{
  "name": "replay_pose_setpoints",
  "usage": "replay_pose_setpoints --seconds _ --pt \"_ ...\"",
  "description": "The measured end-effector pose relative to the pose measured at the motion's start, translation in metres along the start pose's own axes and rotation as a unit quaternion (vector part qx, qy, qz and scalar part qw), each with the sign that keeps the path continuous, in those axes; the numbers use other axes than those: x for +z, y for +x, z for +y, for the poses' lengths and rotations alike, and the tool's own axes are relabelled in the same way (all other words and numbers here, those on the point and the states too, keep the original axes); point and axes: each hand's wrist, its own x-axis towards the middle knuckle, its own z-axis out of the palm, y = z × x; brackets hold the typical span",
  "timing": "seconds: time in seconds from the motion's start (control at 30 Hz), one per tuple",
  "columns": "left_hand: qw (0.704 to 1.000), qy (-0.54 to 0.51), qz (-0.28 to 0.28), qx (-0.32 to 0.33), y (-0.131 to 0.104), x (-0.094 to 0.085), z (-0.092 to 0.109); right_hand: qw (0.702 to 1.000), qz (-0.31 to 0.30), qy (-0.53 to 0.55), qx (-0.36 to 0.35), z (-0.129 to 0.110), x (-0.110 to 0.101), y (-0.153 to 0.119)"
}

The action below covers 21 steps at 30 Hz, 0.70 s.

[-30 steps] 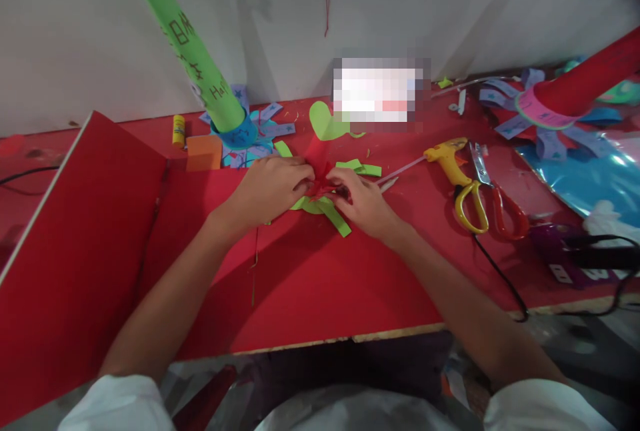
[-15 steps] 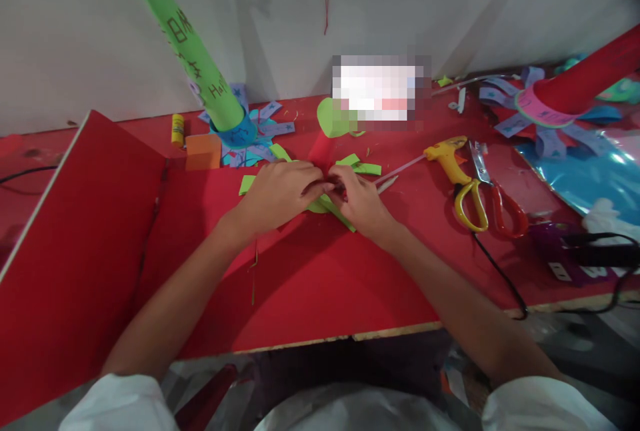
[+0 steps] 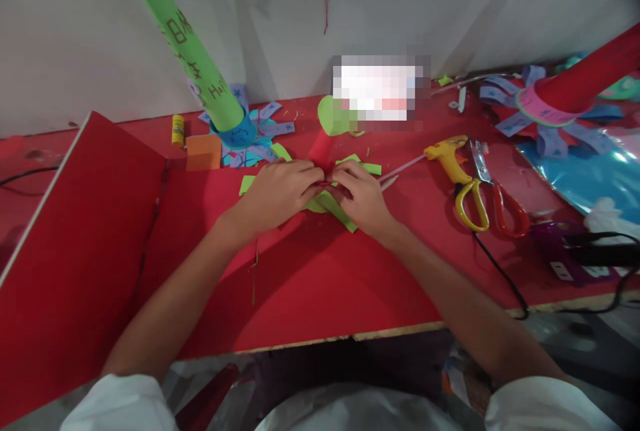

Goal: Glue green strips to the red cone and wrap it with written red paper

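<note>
A small red paper tube (image 3: 321,146) stands in the middle of the table, with a round green paper piece (image 3: 331,115) at its top and green paper strips (image 3: 338,211) spread around its foot. My left hand (image 3: 285,192) is closed at the left of the foot, thumb and fingers pinched on a thin red band. From the other side my right hand (image 3: 364,194) pinches at the same red band, its fingers bent. Only a little of the band shows between the fingertips. Both hands partly cover the green strips.
Right of my hands lie a yellow glue gun (image 3: 447,154) and scissors (image 3: 473,201). A tall green tube (image 3: 200,71) leans at back left near a glue stick (image 3: 178,130) and an orange paper square (image 3: 203,152). A red board (image 3: 85,251) stands at left.
My right hand's fingers have drawn slightly apart from the left fingertips, and more of the red band shows between them. The surrounding things stay where they were.
</note>
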Motion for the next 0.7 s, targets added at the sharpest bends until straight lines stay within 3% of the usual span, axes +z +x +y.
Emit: replay_pose_setpoints --seconds 0.23,0.6,0.7 --pt "0.999 0.044 -0.018 0.002 -0.006 -0.020 -0.005 1.000 -0.014 -0.018 -0.006 0.002 0.000 -0.001" --pt "0.997 0.079 0.006 -0.020 -0.003 -0.006 0.006 1.000 0.013 -0.013 -0.004 -0.001 0.000 0.000" --pt "0.998 0.031 0.047 -0.032 -0.002 -0.004 0.003 1.000 0.027 -0.007 0.013 -0.002 0.000 0.001"
